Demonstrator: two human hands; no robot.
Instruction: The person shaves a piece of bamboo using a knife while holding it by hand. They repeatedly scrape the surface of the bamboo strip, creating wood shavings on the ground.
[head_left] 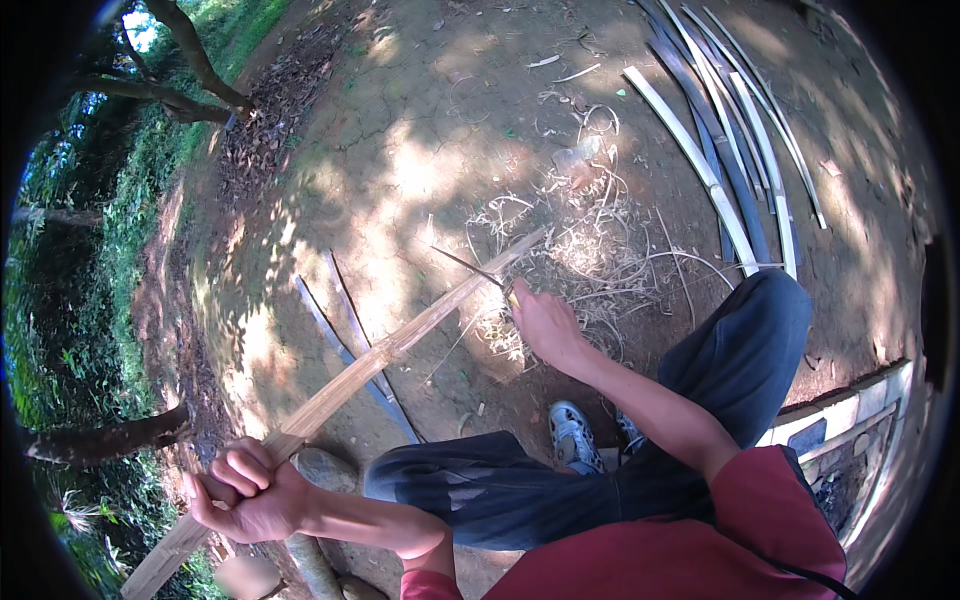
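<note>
A long, pale bamboo strip (pixel 335 395) slants from the lower left up toward the middle of the ground. My left hand (pixel 255 490) is closed round its lower part, thumb and knuckles showing. My right hand (pixel 548 325) is closed on the handle of a knife (pixel 466 262), near the strip's far end. The thin dark blade lies across the strip there and points to the upper left. Most of the handle is hidden in my fingers. Curly bamboo shavings (pixel 610 255) are heaped on the ground just beyond my right hand.
Several long split bamboo strips (pixel 715 150) lie at the upper right, reaching close to my knee. Two darker strips (pixel 345 345) lie beneath the held one. Trees and bushes (pixel 100 250) line the left. A low block edge (pixel 840 425) stands at the right.
</note>
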